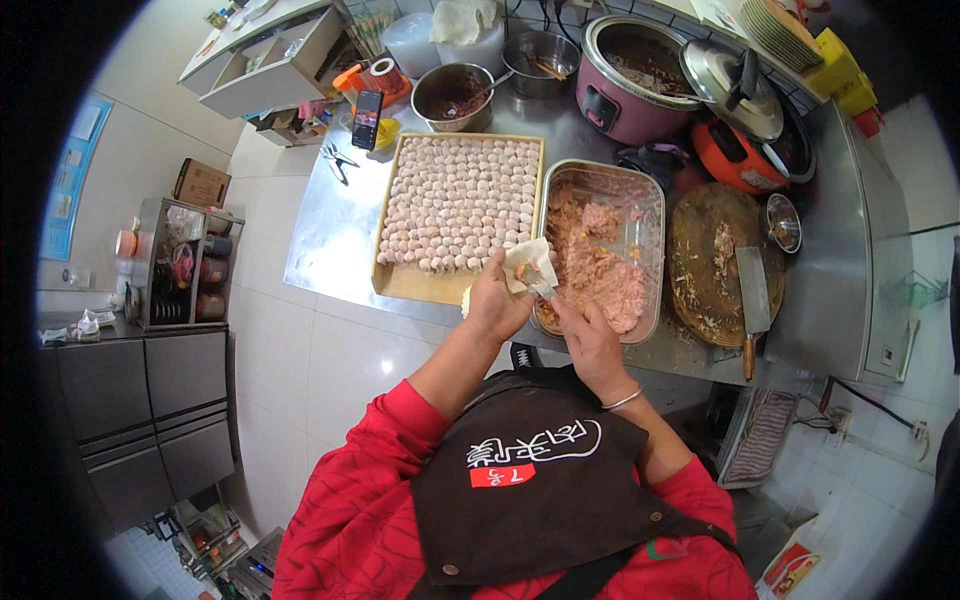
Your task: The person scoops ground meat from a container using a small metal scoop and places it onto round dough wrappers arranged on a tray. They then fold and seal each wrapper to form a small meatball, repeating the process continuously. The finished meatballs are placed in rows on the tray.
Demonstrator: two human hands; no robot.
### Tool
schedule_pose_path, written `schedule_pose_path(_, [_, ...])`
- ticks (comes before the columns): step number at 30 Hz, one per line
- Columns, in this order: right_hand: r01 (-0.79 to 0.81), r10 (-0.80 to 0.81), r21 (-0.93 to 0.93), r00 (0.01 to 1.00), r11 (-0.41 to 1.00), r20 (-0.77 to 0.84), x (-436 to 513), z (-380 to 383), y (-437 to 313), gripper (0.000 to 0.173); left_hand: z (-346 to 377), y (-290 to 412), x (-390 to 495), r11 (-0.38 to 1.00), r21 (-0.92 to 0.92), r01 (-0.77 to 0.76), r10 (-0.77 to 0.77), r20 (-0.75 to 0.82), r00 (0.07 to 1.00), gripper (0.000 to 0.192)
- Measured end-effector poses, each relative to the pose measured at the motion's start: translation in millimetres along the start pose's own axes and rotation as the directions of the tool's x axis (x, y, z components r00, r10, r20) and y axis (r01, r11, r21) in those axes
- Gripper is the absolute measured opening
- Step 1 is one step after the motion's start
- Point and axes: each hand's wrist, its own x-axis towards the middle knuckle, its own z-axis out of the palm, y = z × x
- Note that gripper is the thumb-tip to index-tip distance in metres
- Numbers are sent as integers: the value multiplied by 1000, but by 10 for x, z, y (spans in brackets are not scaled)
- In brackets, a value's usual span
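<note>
My left hand [496,306] holds a thin square dough wrapper [536,255] with a dab of filling on it. The pale edge of more dough [466,303] shows beside that palm. In my right hand [596,346] is a small flat spreader [538,283], its blade touching the wrapper. Both hands are over the table's front edge, between a shallow wooden tray [420,282] and a clear rectangular tub [660,247]. Rows of small wrapped dumplings [465,199] fill most of the wooden tray. Pink minced meat [600,277] with yellow bits lies in the tub.
At right, a cleaver [753,289] rests on a round wooden chopping block [694,277], its handle past the edge. Behind stand a steel bowl [453,97], a pink cooker [637,112] and an orange pot [731,154]. A phone [367,120] and snips [339,161] are at left.
</note>
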Motion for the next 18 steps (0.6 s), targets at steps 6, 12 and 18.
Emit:
schedule_pose_path(6, [33,-30,-104,999,994,26,-28,-57,-25,46,110,59,-155,875,408,-260,160,264,951,60])
schedule_pose_path(12, [110,-104,-174,993,979,47,47,-91,-82,47,38,135,-150,678,676,-291,193,218,957,10])
schedule_pose_path(18, [0,-3,65,999,998,33,45,21,-192,37,-26,-142,-172,576,723,-382,379,178,908,17])
